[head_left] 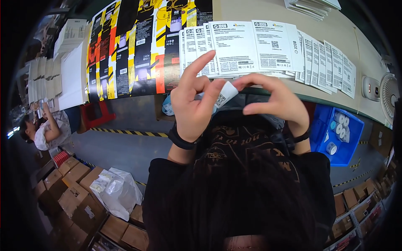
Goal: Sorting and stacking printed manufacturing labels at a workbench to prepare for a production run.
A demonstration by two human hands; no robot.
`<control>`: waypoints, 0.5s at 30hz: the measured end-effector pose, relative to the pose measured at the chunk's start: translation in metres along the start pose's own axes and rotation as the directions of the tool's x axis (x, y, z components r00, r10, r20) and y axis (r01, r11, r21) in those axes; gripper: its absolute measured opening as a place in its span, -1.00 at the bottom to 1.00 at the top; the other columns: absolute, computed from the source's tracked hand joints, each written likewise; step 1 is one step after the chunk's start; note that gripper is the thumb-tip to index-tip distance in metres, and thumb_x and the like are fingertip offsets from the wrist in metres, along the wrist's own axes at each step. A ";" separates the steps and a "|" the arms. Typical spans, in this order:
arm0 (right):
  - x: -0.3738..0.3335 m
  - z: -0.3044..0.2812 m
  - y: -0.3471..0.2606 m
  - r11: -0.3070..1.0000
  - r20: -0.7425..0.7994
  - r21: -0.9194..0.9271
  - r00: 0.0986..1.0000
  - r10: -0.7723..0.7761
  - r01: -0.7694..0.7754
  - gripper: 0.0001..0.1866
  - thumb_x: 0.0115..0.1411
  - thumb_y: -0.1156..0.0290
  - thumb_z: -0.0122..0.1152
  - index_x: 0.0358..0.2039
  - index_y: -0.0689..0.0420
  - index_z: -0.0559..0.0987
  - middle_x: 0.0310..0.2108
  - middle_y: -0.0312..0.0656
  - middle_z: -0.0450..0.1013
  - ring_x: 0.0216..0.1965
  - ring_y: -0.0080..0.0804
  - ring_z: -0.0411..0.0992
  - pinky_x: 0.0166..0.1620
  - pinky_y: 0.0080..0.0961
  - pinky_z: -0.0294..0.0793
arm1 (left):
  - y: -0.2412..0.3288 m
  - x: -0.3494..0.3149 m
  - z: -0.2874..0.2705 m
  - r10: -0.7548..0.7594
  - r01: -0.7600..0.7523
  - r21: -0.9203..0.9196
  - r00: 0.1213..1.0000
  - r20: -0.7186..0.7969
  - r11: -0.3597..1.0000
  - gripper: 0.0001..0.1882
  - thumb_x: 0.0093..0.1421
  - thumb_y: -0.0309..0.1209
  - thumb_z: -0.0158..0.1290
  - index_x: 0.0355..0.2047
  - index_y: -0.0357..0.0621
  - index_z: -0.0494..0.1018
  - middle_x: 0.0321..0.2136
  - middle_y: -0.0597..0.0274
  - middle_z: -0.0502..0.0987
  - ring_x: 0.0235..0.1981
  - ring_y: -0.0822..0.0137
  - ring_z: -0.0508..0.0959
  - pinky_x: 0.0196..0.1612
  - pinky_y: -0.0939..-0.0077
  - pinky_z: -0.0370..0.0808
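A small white label point(226, 94) with a square black code is bent in front of my chest, just off the table's near edge. My left hand point(191, 100) pinches its left side with the thumb against a curled finger, while the forefinger points up toward the sheets. The curved forefinger of my right hand point(278, 98) touches the label's upper right corner; its thumb stays apart below. Beyond both hands, white printed cards point(234, 48) lie in an overlapping row. More white cards point(324, 62) fan out to the right.
Black, yellow and red printed packaging sheets point(144, 50) cover the table's left part, with rubber bands point(169, 8) on top. A small fan point(389, 98) stands at the right end. Below is a blue bin point(337, 136) holding white rolls. Cartons point(77, 201) and another person point(52, 129) are left.
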State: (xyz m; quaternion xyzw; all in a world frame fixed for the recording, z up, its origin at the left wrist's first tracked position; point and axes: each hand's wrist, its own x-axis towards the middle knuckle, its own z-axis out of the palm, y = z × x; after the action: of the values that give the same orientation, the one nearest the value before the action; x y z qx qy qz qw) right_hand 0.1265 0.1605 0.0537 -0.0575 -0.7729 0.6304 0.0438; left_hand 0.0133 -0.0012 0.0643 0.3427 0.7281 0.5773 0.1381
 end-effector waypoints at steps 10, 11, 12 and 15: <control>0.000 0.014 -0.001 0.990 -0.111 0.078 0.985 0.130 -0.122 -0.90 -0.02 0.56 0.21 -0.45 0.25 0.50 -0.47 -0.27 0.43 -0.34 -0.55 0.38 -0.21 -0.64 0.33 | -0.008 0.005 0.004 0.109 -0.112 0.027 0.989 0.101 0.993 -0.84 -0.06 -0.54 0.16 -0.41 -0.24 0.49 -0.64 0.25 0.47 -0.56 0.40 0.49 -0.46 0.60 0.36; 0.001 0.015 -0.001 0.989 -0.109 0.078 0.985 0.130 -0.122 -0.90 -0.02 0.56 0.21 -0.45 0.25 0.50 -0.47 -0.27 0.43 -0.34 -0.55 0.38 -0.21 -0.64 0.33 | -0.009 0.004 0.005 0.060 -0.062 0.015 0.991 0.119 0.998 -0.87 -0.07 -0.53 0.17 -0.45 -0.24 0.49 -0.63 0.24 0.47 -0.56 0.38 0.50 -0.47 0.59 0.36; 0.002 0.016 -0.003 0.987 -0.166 0.136 0.980 0.112 -0.089 -0.92 -0.02 0.57 0.20 -0.46 0.26 0.50 -0.45 -0.26 0.43 -0.33 -0.55 0.38 -0.20 -0.64 0.33 | -0.009 0.002 0.006 0.012 -0.012 0.004 0.991 0.137 1.000 -0.89 -0.07 -0.53 0.17 -0.49 -0.24 0.48 -0.63 0.23 0.48 -0.56 0.37 0.51 -0.48 0.59 0.36; 0.004 0.016 -0.003 0.970 -0.282 0.243 0.956 0.085 -0.014 -0.95 -0.01 0.59 0.19 -0.48 0.27 0.51 -0.42 -0.23 0.44 -0.30 -0.53 0.38 -0.19 -0.63 0.32 | -0.005 0.003 0.010 -0.004 -0.002 0.047 0.991 0.134 0.999 -0.90 -0.06 -0.51 0.17 -0.53 -0.26 0.48 -0.66 0.22 0.46 -0.61 0.39 0.48 -0.52 0.60 0.34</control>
State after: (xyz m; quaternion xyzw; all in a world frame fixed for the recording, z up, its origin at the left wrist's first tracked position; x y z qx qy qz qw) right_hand 0.1205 0.1449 0.0534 -0.1634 -0.6749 0.7043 0.1475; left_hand 0.0148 0.0077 0.0572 0.3836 0.7307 0.5356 0.1790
